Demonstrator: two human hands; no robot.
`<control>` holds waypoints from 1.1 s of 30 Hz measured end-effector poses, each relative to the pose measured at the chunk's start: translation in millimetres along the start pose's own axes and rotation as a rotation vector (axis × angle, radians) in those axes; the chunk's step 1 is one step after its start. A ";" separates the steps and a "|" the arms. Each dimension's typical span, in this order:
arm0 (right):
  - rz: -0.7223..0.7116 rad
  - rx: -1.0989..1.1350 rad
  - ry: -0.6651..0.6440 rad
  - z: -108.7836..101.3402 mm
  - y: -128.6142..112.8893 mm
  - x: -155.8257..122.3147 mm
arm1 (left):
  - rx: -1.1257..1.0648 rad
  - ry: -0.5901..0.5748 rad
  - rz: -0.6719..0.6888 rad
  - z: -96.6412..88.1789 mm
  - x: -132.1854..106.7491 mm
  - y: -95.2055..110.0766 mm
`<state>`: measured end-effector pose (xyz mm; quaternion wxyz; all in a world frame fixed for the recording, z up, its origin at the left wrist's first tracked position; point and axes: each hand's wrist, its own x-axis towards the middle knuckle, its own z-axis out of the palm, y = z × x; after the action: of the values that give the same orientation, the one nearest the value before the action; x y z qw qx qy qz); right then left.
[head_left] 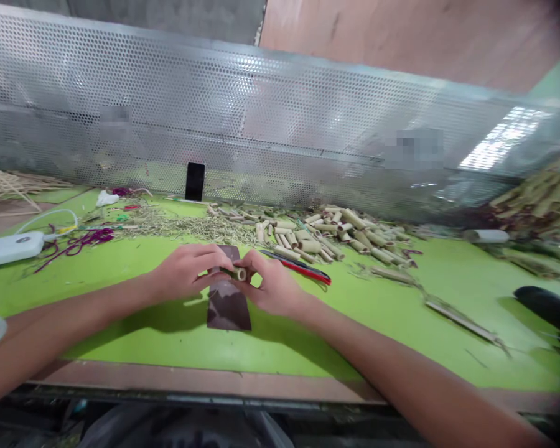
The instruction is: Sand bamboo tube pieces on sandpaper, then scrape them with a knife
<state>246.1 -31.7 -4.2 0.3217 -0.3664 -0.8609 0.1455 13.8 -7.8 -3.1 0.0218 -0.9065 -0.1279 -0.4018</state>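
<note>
A short hollow bamboo piece [241, 274] is held between my two hands, its round cut end turned toward the right. My left hand [189, 270] grips it from the left, fingers bent over it. From the other side, my right hand [273, 283] pinches it near the open end. Beneath both hands a dark brown sheet, like sandpaper [228, 311], lies flat on the green tabletop [168, 348]. Just behind my right hand rests a red and black cutter knife [303, 269]. My fingers hide most of the bamboo piece.
A pile of cut bamboo pieces [340, 230] lies behind the knife, with shavings [191, 224] to its left. A phone [195, 182] leans on the perforated metal panel [280, 124]. A white power strip [12, 247] and purple string [93, 238] are at left; a black object [546, 308] is at right.
</note>
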 end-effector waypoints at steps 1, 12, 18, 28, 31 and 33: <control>-0.013 0.005 -0.002 -0.1 -0.6 0.0 | -0.003 0.012 0.012 0.1 0.2 1.1; -0.061 0.039 -0.071 -3.2 -4.4 0.9 | 0.036 0.071 0.080 2.0 0.8 3.2; -0.049 0.076 -0.108 -5.4 -7.1 1.0 | -0.022 0.043 0.043 1.4 1.0 6.6; -0.024 0.056 -0.179 -2.6 -6.9 -0.5 | -0.144 -0.069 -0.044 6.9 0.2 10.2; -0.001 0.030 -0.201 -2.8 -7.3 -1.0 | -0.143 -0.131 -0.067 7.7 -0.6 9.8; 0.000 0.030 -0.200 -3.0 -7.0 -0.8 | -0.142 -0.158 -0.079 7.6 -0.8 9.3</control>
<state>244.7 -37.1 1.1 0.2396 -0.3452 -0.8864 0.1942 21.1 -15.9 -8.3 -0.0685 -0.9289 -0.1358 -0.3376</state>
